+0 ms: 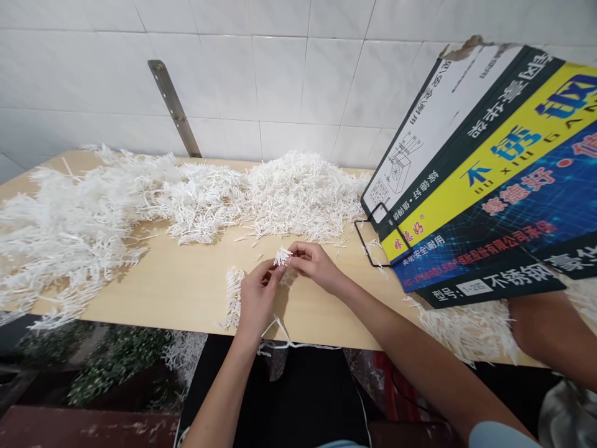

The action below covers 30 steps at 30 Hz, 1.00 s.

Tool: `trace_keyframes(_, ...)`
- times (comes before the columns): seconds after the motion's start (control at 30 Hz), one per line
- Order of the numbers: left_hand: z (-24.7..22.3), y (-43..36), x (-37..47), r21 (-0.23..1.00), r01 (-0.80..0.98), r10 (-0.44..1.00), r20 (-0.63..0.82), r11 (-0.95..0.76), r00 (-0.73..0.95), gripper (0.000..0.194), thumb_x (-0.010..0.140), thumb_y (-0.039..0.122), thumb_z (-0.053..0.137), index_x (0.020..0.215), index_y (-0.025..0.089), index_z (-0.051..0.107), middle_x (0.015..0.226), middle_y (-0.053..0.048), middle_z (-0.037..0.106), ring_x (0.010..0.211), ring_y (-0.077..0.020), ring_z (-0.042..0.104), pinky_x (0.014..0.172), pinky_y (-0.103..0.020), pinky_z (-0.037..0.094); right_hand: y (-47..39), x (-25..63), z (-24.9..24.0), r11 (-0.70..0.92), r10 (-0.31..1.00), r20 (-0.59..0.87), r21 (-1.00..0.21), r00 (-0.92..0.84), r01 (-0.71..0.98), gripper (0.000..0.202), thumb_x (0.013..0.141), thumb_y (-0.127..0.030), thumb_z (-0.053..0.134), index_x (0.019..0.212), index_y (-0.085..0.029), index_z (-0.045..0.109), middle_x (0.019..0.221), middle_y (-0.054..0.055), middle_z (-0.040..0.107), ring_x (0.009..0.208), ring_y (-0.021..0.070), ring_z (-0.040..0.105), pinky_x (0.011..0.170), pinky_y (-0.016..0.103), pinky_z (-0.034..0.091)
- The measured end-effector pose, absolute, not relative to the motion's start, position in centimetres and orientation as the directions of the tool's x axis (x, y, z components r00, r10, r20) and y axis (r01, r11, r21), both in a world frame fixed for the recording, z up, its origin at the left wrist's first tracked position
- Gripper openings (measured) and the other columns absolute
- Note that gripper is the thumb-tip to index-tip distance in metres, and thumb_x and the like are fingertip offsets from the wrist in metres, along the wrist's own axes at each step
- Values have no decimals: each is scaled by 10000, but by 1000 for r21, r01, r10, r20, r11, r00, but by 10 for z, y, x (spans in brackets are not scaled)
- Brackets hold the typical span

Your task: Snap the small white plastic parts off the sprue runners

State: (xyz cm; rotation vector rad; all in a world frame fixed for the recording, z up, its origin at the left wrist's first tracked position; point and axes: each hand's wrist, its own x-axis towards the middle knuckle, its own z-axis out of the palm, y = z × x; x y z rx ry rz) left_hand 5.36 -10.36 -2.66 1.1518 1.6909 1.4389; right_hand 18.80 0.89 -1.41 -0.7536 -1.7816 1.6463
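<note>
In the head view, a small bunch of thin white sprigs is held up just above the wooden tabletop, its tips fanned out. My left hand is closed, with thumb and finger pinching the bunch from below. From the right, my right hand is also closed, its fingertips gripping the same bunch. Beside my left hand lies a narrow row of short white pieces. Near the table's front edge, below my hands, is a loose white strand. The fingers hide the lower ends of the bunch.
A heap of short white pieces lies behind my hands, with longer white sprays on the left. A large printed cardboard box stands at right with a black wire frame by its corner. Another person's arm shows beyond.
</note>
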Motion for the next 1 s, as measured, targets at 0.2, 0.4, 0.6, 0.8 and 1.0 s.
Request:
trace_keyframes(0.2, -28, -104, 54, 959, 276, 910, 60, 61, -411, 397, 943, 534, 607, 841, 172, 736, 619, 30, 530, 598, -126, 426, 561, -249, 308, 9, 192, -12, 136, 676, 10, -984, -737, 112, 323, 896, -470, 667, 763, -176, 685, 571, -44, 481, 527, 101, 388, 502, 242, 283)
trace_keyframes(0.4, -30, -107, 54, 935, 350, 917, 91, 56, -389, 328, 932, 431, 623, 721, 181, 637, 571, 53, 427, 572, -114, 382, 561, -250, 280, 11, 188, -30, 264, 920, 194, -949, -340, 173, 448, 981, -542, 530, 692, -205, 590, 559, -19, 497, 528, 131, 443, 526, 263, 348)
trace_keyframes(0.6, -31, -109, 54, 930, 359, 902, 90, 75, -422, 346, 944, 449, 592, 730, 181, 635, 582, 43, 439, 574, -121, 379, 561, -256, 278, 19, 194, -24, 428, 886, 366, -882, -285, 199, 333, 1006, -530, 541, 1026, -224, 671, 981, 64, 701, 812, 188, 617, 722, 303, 477)
trace_keyframes(0.8, -28, -106, 56, 901, 432, 919, 127, 51, -374, 343, 948, 411, 575, 698, 179, 610, 555, 48, 429, 552, -113, 371, 556, -260, 267, -3, 182, -12, 537, 727, 253, -789, -639, 298, 419, 1017, -410, 559, 674, -194, 663, 669, 5, 639, 690, 161, 581, 740, 296, 430)
trace_keyframes(1.0, -26, -101, 56, 918, 394, 940, 97, 42, -327, 322, 933, 419, 604, 723, 178, 641, 563, 54, 412, 563, -108, 375, 557, -254, 270, -9, 182, -18, 342, 916, 235, -882, -326, 323, 412, 1000, -428, 545, 677, -195, 653, 538, -22, 514, 578, 151, 490, 610, 277, 360)
